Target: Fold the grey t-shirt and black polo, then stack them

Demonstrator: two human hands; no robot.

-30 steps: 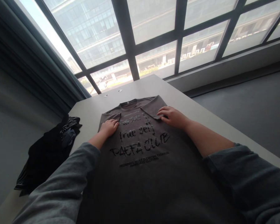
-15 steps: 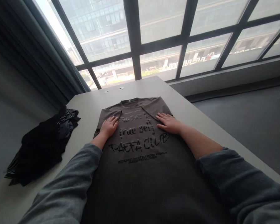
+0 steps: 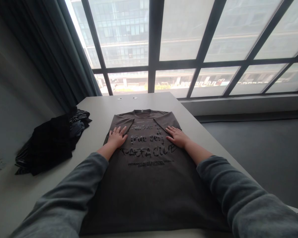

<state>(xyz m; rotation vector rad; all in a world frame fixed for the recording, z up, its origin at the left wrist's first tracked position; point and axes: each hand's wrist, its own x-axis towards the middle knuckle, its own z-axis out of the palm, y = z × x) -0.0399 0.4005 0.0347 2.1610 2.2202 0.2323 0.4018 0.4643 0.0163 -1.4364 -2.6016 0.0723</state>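
A dark grey T-shirt (image 3: pixel 149 191) lies spread flat, front side up, its collar at the far end and black lettering across the chest. Both of its short sleeves are folded inward over the front. My left hand (image 3: pixel 117 137) rests with fingers spread on the shirt's left side, just below the left sleeve. On the other side, my right hand (image 3: pixel 176 136) lies flat near the right sleeve's edge, fingers apart. Neither hand grips the cloth.
The shirt lies on a white table (image 3: pixel 94 105) with two small round fittings near its far edge. A heap of dark clothes (image 3: pixel 52 142) sits on the table at the left. Beyond stand a dark curtain (image 3: pixel 64 56) and a large framed window (image 3: pixel 154 46).
The camera view has levelled and shifted, and the shirt's bottom hem now shows. My right hand has slid slightly down along the shirt's edge; my left hand stays beside the left sleeve.
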